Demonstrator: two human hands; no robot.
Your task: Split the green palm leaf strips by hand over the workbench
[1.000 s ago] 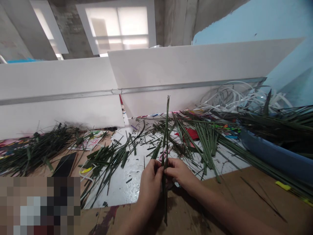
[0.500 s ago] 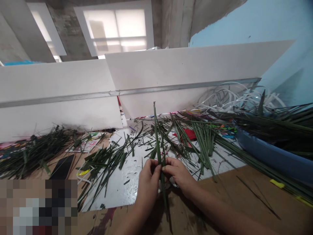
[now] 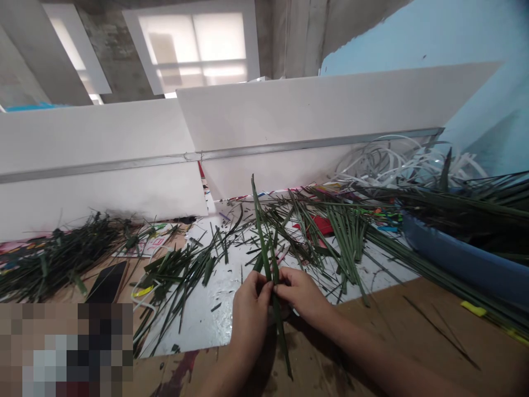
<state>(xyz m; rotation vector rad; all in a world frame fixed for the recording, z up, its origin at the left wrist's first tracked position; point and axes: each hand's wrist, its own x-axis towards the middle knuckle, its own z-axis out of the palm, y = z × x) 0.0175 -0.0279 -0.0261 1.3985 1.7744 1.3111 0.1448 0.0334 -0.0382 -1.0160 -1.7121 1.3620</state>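
My left hand (image 3: pixel 252 300) is closed, its thumb and fingers pinching long green leaf strips (image 3: pixel 261 237). Close against it, my right hand (image 3: pixel 301 289) pinches the same strips from the other side. The strips stand roughly upright between both hands, their tips pointing away from me and their lower ends hanging toward the front edge. How they cross or fold at the fingertips is hidden by the thumbs. Just beyond the hands, cut leaf pieces (image 3: pixel 347 242) lie spread over a white sheet (image 3: pixel 202 320).
A blue basin (image 3: pixel 463 251) heaped with long leaves stands at the right. Pale plastic strapping (image 3: pixel 384 160) is coiled behind it. A dark leaf heap (image 3: pixel 66 248) and a phone (image 3: pixel 108 282) lie at the left. White boards (image 3: pixel 322 110) stand along the back.
The upper tip of the long strip has swung slightly left. The lower ends have shifted a little, and a second blade shows more separately above the right hand. Both hands keep their pinch.
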